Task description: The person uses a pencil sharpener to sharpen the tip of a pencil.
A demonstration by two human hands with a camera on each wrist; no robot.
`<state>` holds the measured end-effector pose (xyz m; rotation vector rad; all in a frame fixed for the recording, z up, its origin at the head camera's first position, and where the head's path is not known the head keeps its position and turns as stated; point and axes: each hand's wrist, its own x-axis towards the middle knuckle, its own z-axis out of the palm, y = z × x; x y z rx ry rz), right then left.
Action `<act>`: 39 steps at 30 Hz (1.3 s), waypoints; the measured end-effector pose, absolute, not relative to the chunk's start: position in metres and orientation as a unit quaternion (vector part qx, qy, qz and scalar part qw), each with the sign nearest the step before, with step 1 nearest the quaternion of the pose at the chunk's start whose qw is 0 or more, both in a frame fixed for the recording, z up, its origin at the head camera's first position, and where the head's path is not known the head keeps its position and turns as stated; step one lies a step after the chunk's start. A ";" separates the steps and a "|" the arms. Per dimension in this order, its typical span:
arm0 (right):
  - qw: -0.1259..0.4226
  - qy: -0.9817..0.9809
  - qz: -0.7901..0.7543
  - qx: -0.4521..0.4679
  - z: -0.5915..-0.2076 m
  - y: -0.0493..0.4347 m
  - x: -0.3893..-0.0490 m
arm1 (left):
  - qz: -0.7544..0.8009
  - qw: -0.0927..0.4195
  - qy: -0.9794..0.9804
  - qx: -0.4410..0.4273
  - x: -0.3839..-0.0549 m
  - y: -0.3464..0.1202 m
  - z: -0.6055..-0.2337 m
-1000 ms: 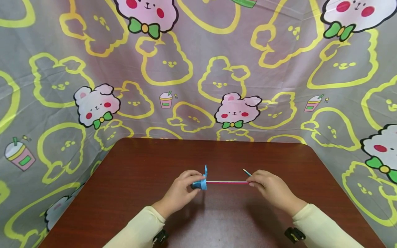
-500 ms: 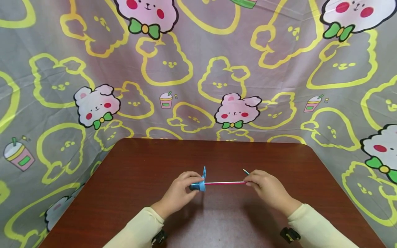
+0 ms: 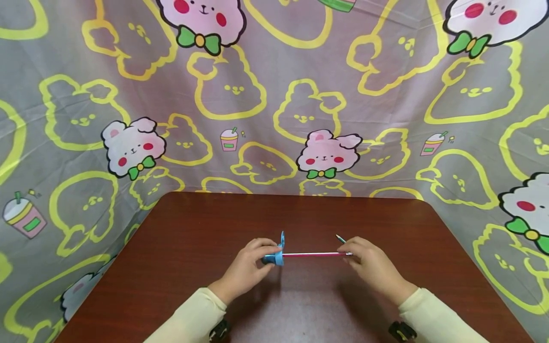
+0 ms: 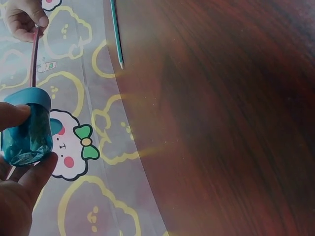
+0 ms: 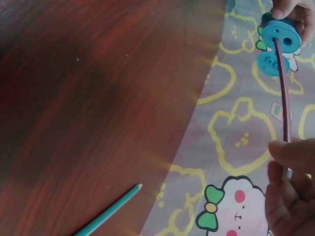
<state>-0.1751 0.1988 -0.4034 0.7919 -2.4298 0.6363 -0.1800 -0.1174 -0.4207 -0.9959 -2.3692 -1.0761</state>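
My left hand (image 3: 248, 264) grips a blue pencil sharpener (image 3: 279, 257) on its side, thumb and fingers around its see-through body (image 4: 27, 137). The hinged lid (image 5: 272, 64) hangs open, and holes show in the sharpener's end face. A red-and-white striped pencil (image 3: 313, 254) runs level from one of those holes, its point hidden inside. My right hand (image 3: 371, 264) pinches the pencil near its far end between thumb and fingers, the silvery end (image 5: 287, 173) poking out past the thumb. Both hands are above the brown table (image 3: 214, 219).
A teal pencil (image 5: 110, 210) lies on the table beyond the right hand, mostly hidden by it in the head view. A cloth (image 3: 266, 66) printed with cartoon animals hangs around the back and sides. Small dark devices (image 3: 402, 329) sit at both wrists.
The left hand and sharpener have shifted slightly left. The right hand moved left along with the pencil, then its fingers changed position, so the pencil's end now shows past them.
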 end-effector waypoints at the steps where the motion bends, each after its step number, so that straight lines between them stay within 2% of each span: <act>1: 0.258 -0.889 0.238 0.292 -0.404 0.199 -0.175 | -0.379 0.177 -0.837 -0.352 -0.180 -0.117 -0.420; 8: 0.327 -0.844 0.253 0.342 -0.410 0.200 -0.178 | -0.358 0.189 -0.837 -0.369 -0.181 -0.118 -0.418; 12: 0.349 -0.824 0.252 0.369 -0.413 0.202 -0.180 | -0.337 0.213 -0.831 -0.387 -0.183 -0.119 -0.419; 15: 0.339 -0.830 0.247 0.368 -0.413 0.201 -0.180 | -0.326 0.238 -0.823 -0.400 -0.185 -0.119 -0.419; 20: 0.275 -0.859 0.259 0.346 -0.411 0.198 -0.179 | -0.321 0.259 -0.811 -0.415 -0.187 -0.120 -0.418; 25: 0.254 -0.874 0.254 0.327 -0.409 0.196 -0.180 | -0.331 0.236 -0.822 -0.399 -0.187 -0.121 -0.417; 31: 0.313 -0.863 0.225 0.326 -0.412 0.195 -0.182 | -0.362 0.186 -0.838 -0.363 -0.185 -0.121 -0.417; 36: 0.371 -0.824 0.234 0.359 -0.415 0.196 -0.185 | -0.360 0.185 -0.839 -0.364 -0.185 -0.120 -0.416; 39: 0.367 -0.824 0.233 0.363 -0.415 0.196 -0.185 | -0.355 0.199 -0.833 -0.373 -0.186 -0.119 -0.416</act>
